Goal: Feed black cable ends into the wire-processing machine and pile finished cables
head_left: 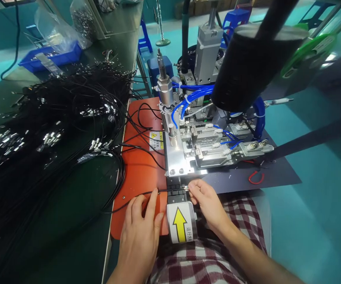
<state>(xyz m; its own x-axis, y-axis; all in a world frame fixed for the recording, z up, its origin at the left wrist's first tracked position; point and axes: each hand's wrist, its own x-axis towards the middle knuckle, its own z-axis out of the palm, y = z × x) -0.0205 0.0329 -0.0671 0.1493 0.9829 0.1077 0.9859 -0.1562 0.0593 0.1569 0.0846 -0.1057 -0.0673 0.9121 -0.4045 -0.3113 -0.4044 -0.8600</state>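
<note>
A thin black cable lies across the black slotted track at the machine's front. My right hand pinches the silvery end of that cable between thumb and fingertips. Over the orange plate, my left hand has its fingers apart and rests them along the cable's left part, the index fingertip touching it. Just below the track is a white cover with a yellow arrow, between the two hands.
The machine, with blue air hoses, stands directly ahead. Several cables lead into it from the left. A large heap of black cables covers the left table, with a blue tray behind. A black cylinder hangs overhead; a red loop lies right.
</note>
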